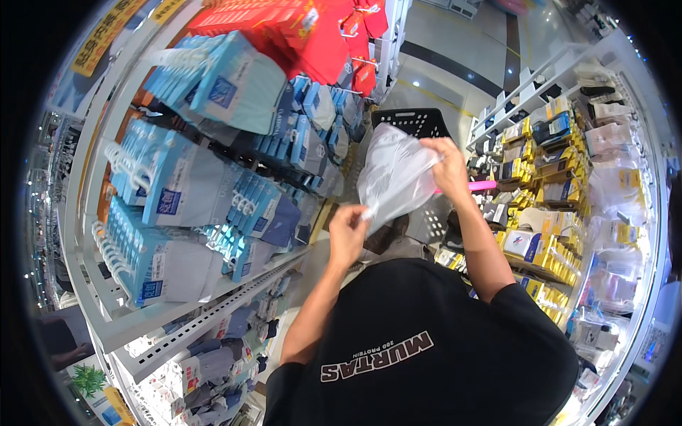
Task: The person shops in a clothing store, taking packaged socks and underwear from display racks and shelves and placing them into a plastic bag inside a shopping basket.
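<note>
A thin whitish translucent plastic bag (398, 174) is stretched between my two hands, in the middle of the view. My left hand (348, 231) pinches its lower left corner between thumb and fingers. At the bag's upper right edge, my right hand (447, 165) is closed on the plastic. What lies inside the bag, if anything, cannot be made out. Just beyond and below it is a black perforated shopping basket (408, 116), partly covered by the bag. A bright pink bar (476, 187) shows by my right wrist.
On the left, a white rack (117, 330) carries several rows of light blue hanging packs (234, 89), with red packs (312, 42) farther back. Yellow and white packs (547, 177) fill the right-hand rack. Between them runs an aisle with a shiny grey floor (455, 57).
</note>
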Demonstrator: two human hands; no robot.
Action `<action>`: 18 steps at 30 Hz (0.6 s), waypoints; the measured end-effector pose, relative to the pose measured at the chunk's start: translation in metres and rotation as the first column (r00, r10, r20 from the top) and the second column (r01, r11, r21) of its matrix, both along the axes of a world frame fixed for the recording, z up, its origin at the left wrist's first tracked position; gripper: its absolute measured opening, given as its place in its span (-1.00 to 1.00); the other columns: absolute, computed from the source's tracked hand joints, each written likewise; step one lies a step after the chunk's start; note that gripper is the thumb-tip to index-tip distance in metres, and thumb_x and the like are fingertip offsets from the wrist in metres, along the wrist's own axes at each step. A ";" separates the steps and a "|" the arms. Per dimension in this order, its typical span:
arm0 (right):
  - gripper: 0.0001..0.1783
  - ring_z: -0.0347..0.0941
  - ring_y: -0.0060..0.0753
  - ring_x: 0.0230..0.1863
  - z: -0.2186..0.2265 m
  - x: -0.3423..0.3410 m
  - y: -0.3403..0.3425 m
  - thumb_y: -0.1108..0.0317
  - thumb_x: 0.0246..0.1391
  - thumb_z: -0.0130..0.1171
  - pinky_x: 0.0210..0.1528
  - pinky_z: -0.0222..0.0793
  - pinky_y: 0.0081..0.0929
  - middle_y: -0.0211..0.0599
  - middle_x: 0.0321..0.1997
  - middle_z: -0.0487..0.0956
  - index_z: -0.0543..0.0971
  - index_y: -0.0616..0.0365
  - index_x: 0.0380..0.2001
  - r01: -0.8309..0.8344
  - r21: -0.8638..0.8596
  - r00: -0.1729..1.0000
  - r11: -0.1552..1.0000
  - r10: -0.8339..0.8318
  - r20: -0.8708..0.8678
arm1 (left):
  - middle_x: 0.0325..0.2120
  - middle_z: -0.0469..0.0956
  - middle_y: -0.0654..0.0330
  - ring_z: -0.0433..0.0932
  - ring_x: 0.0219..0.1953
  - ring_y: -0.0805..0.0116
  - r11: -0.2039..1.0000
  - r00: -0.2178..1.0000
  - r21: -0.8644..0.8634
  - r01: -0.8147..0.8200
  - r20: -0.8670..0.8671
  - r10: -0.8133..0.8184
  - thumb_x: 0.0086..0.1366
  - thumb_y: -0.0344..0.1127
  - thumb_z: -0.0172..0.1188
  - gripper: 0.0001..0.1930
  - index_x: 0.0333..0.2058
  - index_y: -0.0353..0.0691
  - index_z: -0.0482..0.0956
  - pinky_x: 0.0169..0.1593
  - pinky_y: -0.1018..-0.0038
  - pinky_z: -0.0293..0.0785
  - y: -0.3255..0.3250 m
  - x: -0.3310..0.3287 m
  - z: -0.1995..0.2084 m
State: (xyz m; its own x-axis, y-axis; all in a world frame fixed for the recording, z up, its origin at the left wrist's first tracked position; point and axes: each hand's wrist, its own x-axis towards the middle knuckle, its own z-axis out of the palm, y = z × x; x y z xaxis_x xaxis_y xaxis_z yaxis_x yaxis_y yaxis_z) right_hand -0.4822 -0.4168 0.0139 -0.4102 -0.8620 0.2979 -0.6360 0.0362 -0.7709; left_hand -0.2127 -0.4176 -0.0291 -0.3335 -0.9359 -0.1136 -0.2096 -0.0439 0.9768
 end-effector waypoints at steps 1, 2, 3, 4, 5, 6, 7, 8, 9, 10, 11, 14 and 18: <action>-0.62 0.51 -0.29 -0.13 0.001 -0.014 -0.003 0.65 -0.06 0.03 -0.01 0.36 -0.51 -0.22 -0.21 0.56 0.64 0.13 -0.17 0.042 0.004 0.999 0.999 -0.042 0.005 | -0.46 0.47 0.18 0.45 -0.46 0.42 0.994 0.998 -0.097 -0.059 -0.008 0.059 0.03 -0.61 0.20 -0.83 -0.35 -0.32 0.56 -0.34 0.53 0.38 -0.013 -0.017 -0.006; -0.62 0.51 -0.29 -0.12 0.002 -0.030 -0.004 0.66 -0.06 0.03 0.00 0.35 -0.51 -0.22 -0.19 0.56 0.65 0.11 -0.18 0.093 0.012 0.996 0.996 -0.093 0.011 | -0.48 0.46 0.15 0.45 -0.47 0.38 0.967 0.994 -0.250 -0.056 0.079 0.078 0.02 -0.63 0.16 -0.86 -0.39 -0.33 0.54 -0.35 0.51 0.39 -0.027 -0.037 0.012; -0.49 0.49 -0.12 -0.08 0.002 -0.043 -0.007 0.70 -0.22 -0.12 0.04 0.35 -0.43 -0.15 -0.18 0.55 0.65 0.14 -0.20 0.119 0.011 0.993 0.993 -0.120 0.021 | -0.49 0.45 0.14 0.45 -0.48 0.35 0.949 0.989 -0.295 -0.109 0.062 0.132 0.02 -0.65 0.12 -0.86 -0.41 -0.33 0.54 -0.35 0.48 0.39 -0.039 -0.056 0.021; -0.48 0.48 -0.12 -0.07 0.002 -0.054 -0.011 0.69 -0.23 -0.12 0.04 0.34 -0.42 -0.16 -0.16 0.54 0.65 0.13 -0.21 0.133 0.007 0.991 0.991 -0.133 -0.007 | -0.48 0.44 0.14 0.45 -0.48 0.31 0.927 0.985 -0.358 -0.116 0.080 0.154 0.02 -0.65 0.10 -0.86 -0.42 -0.32 0.52 -0.35 0.46 0.39 -0.055 -0.068 0.010; -0.51 0.49 -0.19 -0.07 0.002 -0.070 -0.011 0.70 -0.18 -0.08 0.04 0.34 -0.47 -0.19 -0.17 0.55 0.66 0.11 -0.20 0.171 0.010 0.985 0.985 -0.171 -0.002 | -0.45 0.43 0.14 0.46 -0.47 0.28 0.895 0.983 -0.437 -0.089 0.108 0.150 0.02 -0.64 0.11 -0.87 -0.42 -0.32 0.52 -0.35 0.46 0.39 -0.069 -0.086 0.013; -0.53 0.49 -0.25 -0.08 0.001 -0.088 -0.011 0.70 -0.14 -0.04 0.03 0.33 -0.52 -0.22 -0.18 0.55 0.67 0.09 -0.19 0.212 0.012 0.977 0.977 -0.212 0.004 | -0.43 0.42 0.14 0.47 -0.43 0.27 0.885 0.987 -0.461 -0.072 0.097 0.130 0.02 -0.61 0.14 -0.88 -0.42 -0.32 0.52 -0.33 0.45 0.40 -0.080 -0.105 0.019; -0.47 0.48 -0.23 -0.07 -0.009 -0.109 -0.011 0.71 -0.20 -0.10 0.05 0.32 -0.53 -0.19 -0.17 0.55 0.66 0.10 -0.18 0.228 -0.021 0.974 0.973 -0.228 -0.009 | -0.42 0.43 0.14 0.47 -0.41 0.27 0.895 0.986 -0.442 -0.065 0.111 0.126 0.02 -0.58 0.17 -0.87 -0.39 -0.31 0.52 -0.30 0.44 0.41 -0.086 -0.123 0.025; -0.45 0.48 -0.24 -0.06 -0.006 -0.122 -0.009 0.72 -0.24 -0.13 0.06 0.31 -0.52 -0.16 -0.15 0.56 0.66 0.14 -0.17 0.253 -0.020 0.967 0.967 -0.253 0.014 | -0.40 0.43 0.14 0.47 -0.39 0.27 0.903 0.985 -0.426 -0.055 0.125 0.119 0.02 -0.56 0.19 -0.85 -0.36 -0.30 0.52 -0.28 0.43 0.42 -0.091 -0.141 0.029; -0.44 0.48 -0.26 -0.05 -0.009 -0.135 -0.010 0.72 -0.24 -0.14 0.07 0.31 -0.52 -0.15 -0.14 0.57 0.66 0.14 -0.17 0.301 0.005 0.951 0.954 -0.300 0.080 | -0.40 0.43 0.14 0.47 -0.39 0.27 0.906 0.984 -0.421 -0.047 0.135 0.114 0.02 -0.56 0.19 -0.85 -0.36 -0.30 0.52 -0.28 0.43 0.42 -0.094 -0.155 0.032; -0.43 0.49 -0.27 -0.04 -0.014 -0.149 -0.010 0.72 -0.25 -0.15 0.07 0.31 -0.52 -0.13 -0.13 0.57 0.65 0.15 -0.16 0.345 0.032 0.927 0.938 -0.346 0.145 | -0.39 0.44 0.16 0.46 -0.38 0.30 0.896 0.986 -0.444 -0.026 0.134 0.096 0.02 -0.54 0.23 -0.80 -0.32 -0.28 0.53 -0.26 0.44 0.41 -0.096 -0.168 0.033; -0.48 0.50 -0.34 -0.07 -0.023 -0.166 -0.008 0.70 -0.21 -0.13 0.01 0.35 -0.53 -0.15 -0.15 0.60 0.64 0.17 -0.18 0.353 0.035 0.904 0.935 -0.350 0.243 | -0.38 0.44 0.19 0.44 -0.37 0.33 0.884 0.989 -0.468 0.000 0.129 0.069 0.01 -0.52 0.27 -0.76 -0.28 -0.27 0.54 -0.24 0.46 0.41 -0.098 -0.183 0.034; -0.61 0.56 -0.33 -0.16 -0.073 -0.202 0.003 0.62 -0.16 -0.02 -0.06 0.41 -0.49 -0.16 -0.21 0.64 0.63 0.17 -0.22 0.322 0.170 0.872 0.931 -0.361 0.330 | -0.15 0.42 0.04 0.42 -0.14 0.15 0.846 0.989 -0.522 0.108 0.146 -0.036 0.03 -0.36 0.35 -0.51 -0.04 -0.31 0.44 -0.01 0.35 0.36 -0.082 -0.209 0.025; -0.75 0.55 -0.04 -0.18 -0.118 -0.189 0.026 0.47 -0.10 0.18 -0.05 0.42 -0.31 -0.04 -0.23 0.60 0.61 0.15 -0.25 -0.003 0.377 0.962 0.926 -0.100 0.254 | -0.07 0.41 -0.03 0.40 -0.02 -0.02 0.807 0.934 -0.498 0.318 0.312 -0.175 -0.01 -0.20 0.40 -0.43 -0.04 -0.28 0.43 0.04 0.22 0.32 -0.035 -0.228 0.016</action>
